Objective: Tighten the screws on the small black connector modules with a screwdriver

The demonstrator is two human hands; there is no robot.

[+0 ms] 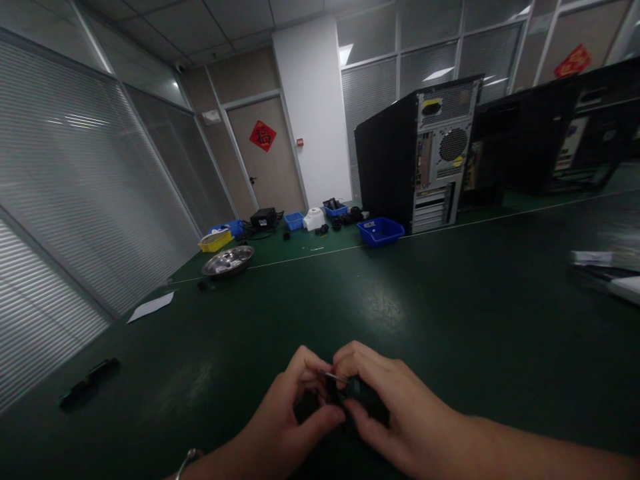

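My left hand (pixel 300 413) and my right hand (pixel 395 400) meet low in the middle of the view, above the green table. My right fingers are closed round a small dark object with a thin metal rod (pixel 336 378), which points toward my left fingertips. Thumb and fingers of my left hand pinch together at that rod. What the left hand itself grips is dark and mostly hidden by the fingers, so its kind does not show. A bracelet (pixel 187 460) is on my left wrist.
The green table (pixel 260 313) carries a metal bowl (pixel 229 261) with small parts, a blue tray (pixel 381 232) and a computer tower (pixel 420 153). At left lie a black elongated item (pixel 90 381) and white paper (pixel 151 307). A blurred stack (pixel 610 270) is at right.
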